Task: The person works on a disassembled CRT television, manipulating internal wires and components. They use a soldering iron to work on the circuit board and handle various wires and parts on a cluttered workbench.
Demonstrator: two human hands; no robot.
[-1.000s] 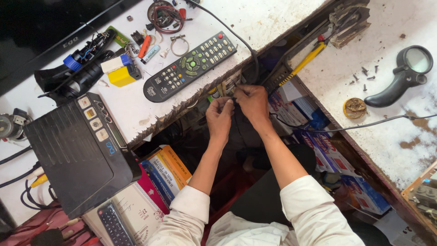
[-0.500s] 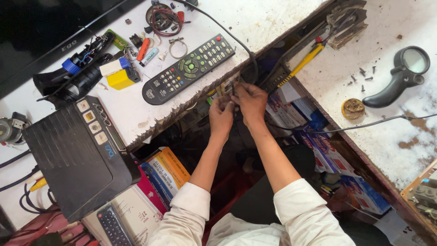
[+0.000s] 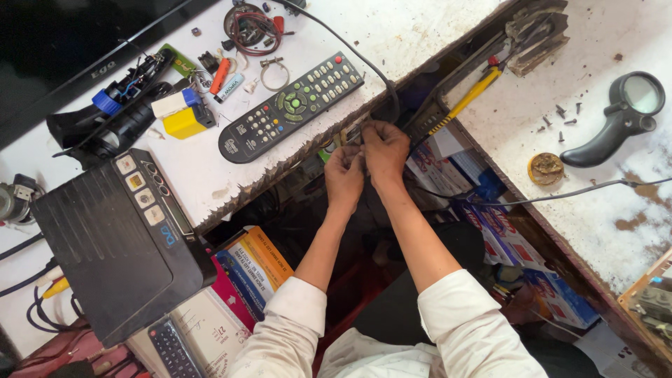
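Two bare hands meet at the chipped front edge of a white workbench (image 3: 420, 42), fingers pinched narrow around something small and dark that cannot be made out. The left hand (image 3: 344, 171) and right hand (image 3: 384, 148) touch each other just below that edge, right where a black cable (image 3: 350, 49) drops over it. Whether the pinched piece belongs to the cable cannot be told.

Just up-left of the hands, a black remote control (image 3: 290, 106) lies slantwise on the bench, its lower long side near the ragged rim. Just to the right of the hands, a yellow-handled screwdriver (image 3: 465, 103) rests in the dark gap between this bench and a second white surface (image 3: 595, 203); a black magnifying glass (image 3: 616, 119) and a small round tin (image 3: 546, 168) sit on that surface, well apart from the hands.

Below the hands, the open space between the two benches is narrow and crowded: colourful boxes (image 3: 255, 269) stacked at the left, more at the right. A black set-top box (image 3: 115, 245) overhangs the bench edge, far left of the hands.
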